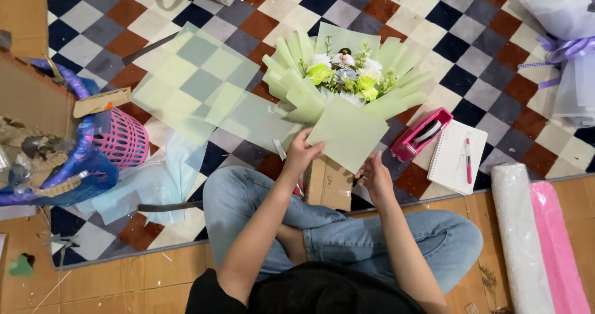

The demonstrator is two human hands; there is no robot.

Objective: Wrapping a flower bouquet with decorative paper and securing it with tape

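Note:
A bouquet [344, 72] of white and green flowers wrapped in pale green paper lies on the checkered rug in front of me. A square pale green sheet [349, 131] covers its lower part. My left hand [302, 153] pinches the sheet's left lower edge. My right hand [374, 172] touches the sheet's bottom right edge. Under the sheet, between my hands, sits a small cardboard box [328, 184]. My crossed legs in jeans are below.
Loose translucent green sheets [198, 84] lie left of the bouquet. A pink tape dispenser [421, 134] and a spiral notebook with a pen [457, 157] sit to the right. Wrapping rolls [539, 239] lie at lower right, a pink basket [124, 137] at left, a lilac bouquet [567, 47] at top right.

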